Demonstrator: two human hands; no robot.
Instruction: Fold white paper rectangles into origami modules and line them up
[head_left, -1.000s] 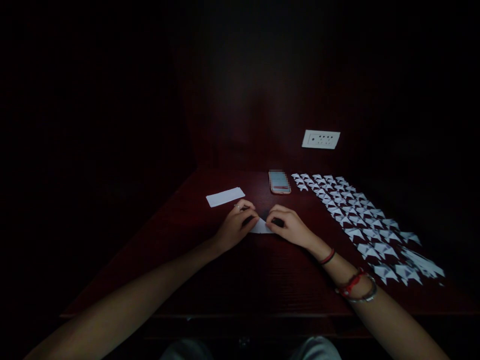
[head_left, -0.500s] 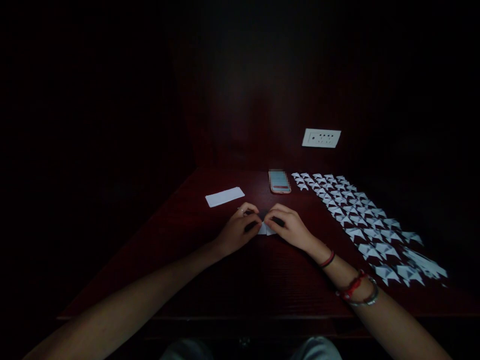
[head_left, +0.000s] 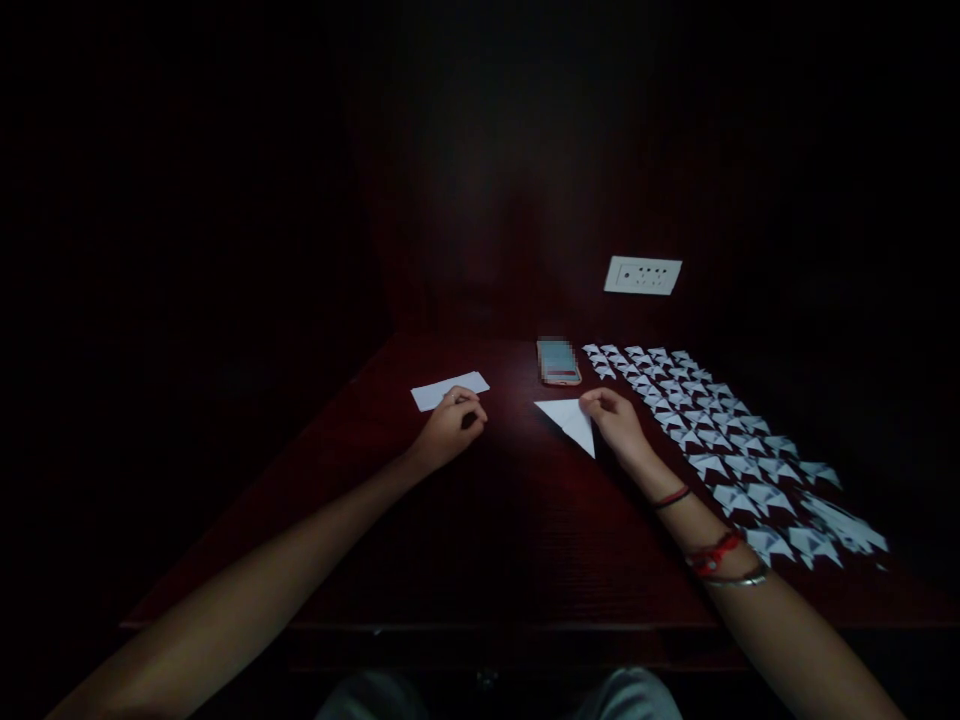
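My right hand [head_left: 616,424] pinches a folded white paper triangle [head_left: 571,420] at its upper right corner. The triangle's other points reach left and down toward me. To the left, my left hand [head_left: 451,430] is loosely curled, with a gap between thumb and fingers and nothing visible in them. It is just in front of a stack of white paper strips [head_left: 435,394] and overlaps its near edge in view; whether it touches the paper I cannot tell.
Rows of small folded paper pieces [head_left: 709,440] cover the table's right side, with a bundle of loose paper strips [head_left: 844,522] beside them. A phone [head_left: 559,364] lies at the back. A socket plate [head_left: 643,275] is on the wall behind the dark red table [head_left: 450,560].
My hands have moved apart. The right one has carried the paper rightward and up, where it now shows as a triangle. The left one has let go and shifted left toward the strips.
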